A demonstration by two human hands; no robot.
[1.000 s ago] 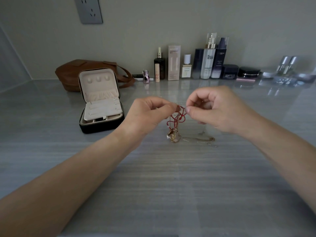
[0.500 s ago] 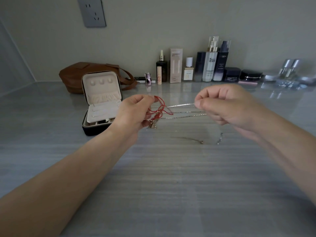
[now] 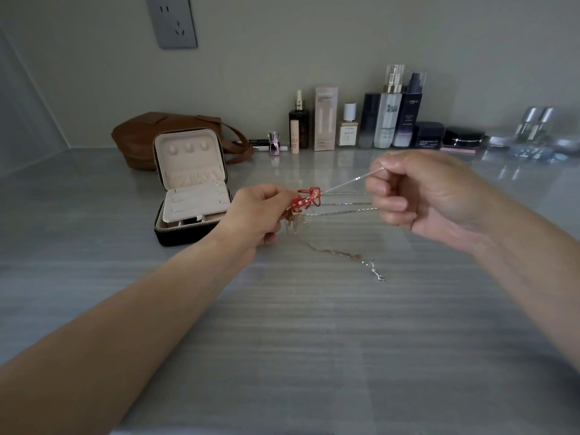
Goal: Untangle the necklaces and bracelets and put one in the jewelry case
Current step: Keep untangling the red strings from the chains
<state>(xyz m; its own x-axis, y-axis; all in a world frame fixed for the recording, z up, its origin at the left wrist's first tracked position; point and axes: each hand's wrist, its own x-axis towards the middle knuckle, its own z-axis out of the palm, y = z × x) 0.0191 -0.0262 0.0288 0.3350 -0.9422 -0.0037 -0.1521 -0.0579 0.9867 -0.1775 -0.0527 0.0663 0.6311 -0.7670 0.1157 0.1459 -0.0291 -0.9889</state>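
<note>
Both hands are raised above the grey striped countertop (image 3: 282,340), with a tangle of jewellery stretched between them. The left hand (image 3: 254,215) is closed, its fingertips pinched on a red cord bracelet (image 3: 307,199) that sits bunched in a knot just off the thumb. From that knot several thin silver chains (image 3: 342,204) run almost level to the right hand (image 3: 430,196), which is closed in a loose fist around them — one strand climbs steeply to the pinch between thumb and forefinger, the others enter the fist lower down. The strands look taut.

Below the red knot a gold-coloured piece hangs blurred, too indistinct to make out. From it a gold chain (image 3: 332,251) trails down and to the right until it lies on the counter, and a short silver end (image 3: 375,270) rests just beyond it on the surface.

The jewelry case (image 3: 188,227) stands open to the left of the left hand, near it but apart — black outside, cream inside, its lid upright. No necklace or bracelet is visible in it. Behind the case lies a brown leather bag (image 3: 141,136). A row of cosmetic bottles and jars (image 3: 386,120) lines the back wall, and a grey wall socket (image 3: 172,20) is mounted above.
</note>
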